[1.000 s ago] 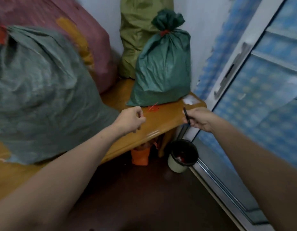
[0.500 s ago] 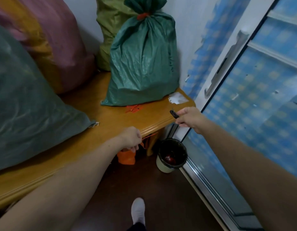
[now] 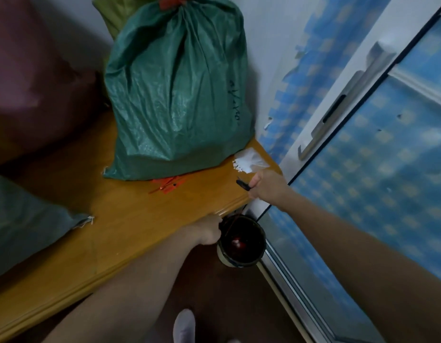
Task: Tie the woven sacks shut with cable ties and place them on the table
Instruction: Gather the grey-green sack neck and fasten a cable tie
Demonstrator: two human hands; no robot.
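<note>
A green woven sack (image 3: 177, 95) stands upright on the wooden table (image 3: 130, 219), its neck bound with a red cable tie (image 3: 171, 2). Loose red cable ties (image 3: 168, 185) lie on the table in front of it. A second green sack (image 3: 21, 219) lies at the left edge of the view. My left hand (image 3: 209, 231) is just off the table's front edge above a dark bin (image 3: 241, 243), pinching a thin red cable tie strip (image 3: 232, 224). My right hand (image 3: 266, 186) is at the table's right corner and grips a small black cutter (image 3: 243, 184).
A maroon sack (image 3: 36, 95) and an olive sack (image 3: 115, 13) lean against the back wall. A clear plastic bag (image 3: 249, 160) lies on the table corner. A sliding door with blue patterned film (image 3: 375, 181) fills the right side. My socked foot (image 3: 183, 325) is on the floor below.
My left hand dropped from above the table to below its front edge, over the bin, carrying the red strip. My right hand stayed at the corner with the cutter. The view moved closer and to the right.
</note>
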